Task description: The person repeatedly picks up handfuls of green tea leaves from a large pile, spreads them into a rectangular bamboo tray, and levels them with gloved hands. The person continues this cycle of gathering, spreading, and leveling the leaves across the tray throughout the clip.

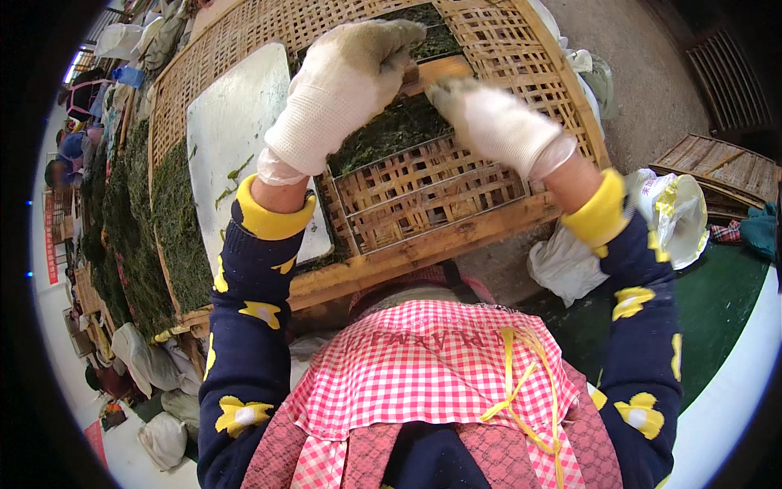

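Note:
My left hand, in a white knitted glove with a soiled palm, is over the far part of a woven bamboo tray, its fingers curled beside a wooden piece. Whether it grips that piece cannot be told. My right hand, gloved too and blurred, has its fingertips near the wood's near edge. Dark green seaweed-like strands lie beneath and between both hands, within a thin metal frame on the lattice. A pale flat board lies left of the left hand, with a few green scraps on it.
More green strands cover the tray's left side and heaps beyond it. White sacks and an open plastic bag are at right, near stacked bamboo trays. People are at far left.

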`<state>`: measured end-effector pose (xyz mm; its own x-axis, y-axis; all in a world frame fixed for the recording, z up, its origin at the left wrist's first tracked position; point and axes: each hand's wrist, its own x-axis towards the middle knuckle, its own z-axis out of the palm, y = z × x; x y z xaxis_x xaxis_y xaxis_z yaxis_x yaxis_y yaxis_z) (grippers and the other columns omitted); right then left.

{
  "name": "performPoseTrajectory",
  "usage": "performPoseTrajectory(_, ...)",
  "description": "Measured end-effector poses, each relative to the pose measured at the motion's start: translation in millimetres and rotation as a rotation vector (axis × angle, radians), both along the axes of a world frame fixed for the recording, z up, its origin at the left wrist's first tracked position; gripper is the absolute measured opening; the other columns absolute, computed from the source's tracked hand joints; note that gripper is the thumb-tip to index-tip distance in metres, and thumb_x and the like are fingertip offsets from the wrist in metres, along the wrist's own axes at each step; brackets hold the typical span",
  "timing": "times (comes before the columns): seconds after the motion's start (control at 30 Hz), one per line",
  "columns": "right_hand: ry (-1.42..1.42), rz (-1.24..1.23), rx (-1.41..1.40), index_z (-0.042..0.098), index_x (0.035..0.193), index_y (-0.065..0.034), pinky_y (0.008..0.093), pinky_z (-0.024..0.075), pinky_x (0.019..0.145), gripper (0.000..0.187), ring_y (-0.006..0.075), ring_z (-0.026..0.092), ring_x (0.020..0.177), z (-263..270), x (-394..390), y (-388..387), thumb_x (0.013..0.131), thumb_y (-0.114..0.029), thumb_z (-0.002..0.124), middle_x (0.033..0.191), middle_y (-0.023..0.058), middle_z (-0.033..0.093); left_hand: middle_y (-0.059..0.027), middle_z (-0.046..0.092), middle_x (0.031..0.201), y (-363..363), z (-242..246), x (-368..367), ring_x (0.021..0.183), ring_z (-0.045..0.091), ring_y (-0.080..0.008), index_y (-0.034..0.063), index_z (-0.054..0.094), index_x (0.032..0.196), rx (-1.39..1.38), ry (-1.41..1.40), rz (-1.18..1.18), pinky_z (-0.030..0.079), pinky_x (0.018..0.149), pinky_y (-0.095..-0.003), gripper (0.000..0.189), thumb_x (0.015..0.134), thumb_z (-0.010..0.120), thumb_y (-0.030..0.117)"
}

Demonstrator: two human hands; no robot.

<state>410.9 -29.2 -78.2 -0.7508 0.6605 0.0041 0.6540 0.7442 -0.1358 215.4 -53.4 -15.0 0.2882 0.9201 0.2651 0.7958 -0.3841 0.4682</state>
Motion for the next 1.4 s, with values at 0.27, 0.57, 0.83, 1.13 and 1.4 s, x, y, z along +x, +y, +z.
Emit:
performPoseTrajectory(0.27, 0.751, -0.003, -0.638, 0.070, 0.119, -0.0081, 0.0251, 0.0569, 0.070, 0.026, 0.0130, 0.069, 0.083, 75, 44, 48, 0.096, -0.007, 0.059, 0.099, 0.0074, 0.073, -0.0190, 0.069, 0.114, -23, -39, 0, 0.100, 0.069, -0.0335, 0.0033, 0.067, 0.121, -0.116, 0.040, -0.100, 0.055, 0.087, -0.0377, 0.035, 0.087, 0.068, 0.014)
performPoseTrajectory(0.57, -0.048, -0.137, 0.030, 0.073, 0.107, -0.0138, 0.0420, 0.0518, 0.090, 0.025, 0.0298, 0.065, 0.104, -46, 23, 35, 0.084, -0.011, 0.063, 0.112, 0.0067, 0.066, -0.0203, 0.057, 0.136, -20, -125, 36, 0.125, 0.055, -0.0395, 0.0061, 0.056, 0.135, -0.031, 0.202, -0.233, 0.045, 0.106, -0.0455, 0.062, 0.082, 0.073, 0.032)
performPoseTrajectory(0.83, -0.068, -0.102, 0.012, 0.071, 0.111, -0.0156, 0.0425, 0.0534, 0.089, 0.025, 0.0297, 0.065, 0.104, -29, 3, 28, 0.088, -0.011, 0.065, 0.117, 0.0067, 0.065, -0.0202, 0.062, 0.128, -35, -118, 8, 0.121, 0.059, -0.0363, 0.0029, 0.064, 0.125, 0.018, -0.176, -0.146, 0.049, 0.102, -0.0427, 0.056, 0.077, 0.081, 0.028)
performPoseTrajectory(1.13, 0.076, -0.283, -0.072, 0.069, 0.116, -0.0143, 0.0398, 0.0543, 0.094, 0.026, 0.0281, 0.064, 0.110, -13, -23, 26, 0.091, -0.015, 0.062, 0.118, 0.0076, 0.065, -0.0202, 0.057, 0.137, -56, -105, -47, 0.130, 0.052, -0.0365, 0.0066, 0.061, 0.133, 0.137, -0.084, 0.052, 0.044, 0.109, -0.0444, 0.057, 0.082, 0.077, 0.026)
performPoseTrajectory(1.4, 0.034, 0.277, 0.086, 0.070, 0.112, -0.0162, 0.0393, 0.0561, 0.086, 0.030, 0.0258, 0.061, 0.109, -44, -57, 2, 0.084, -0.007, 0.062, 0.116, 0.0025, 0.063, -0.0163, 0.059, 0.135, -90, -116, -62, 0.125, 0.056, -0.0348, 0.0060, 0.062, 0.130, 0.057, 0.124, -0.155, 0.046, 0.106, -0.0475, 0.046, 0.086, 0.070, 0.016)
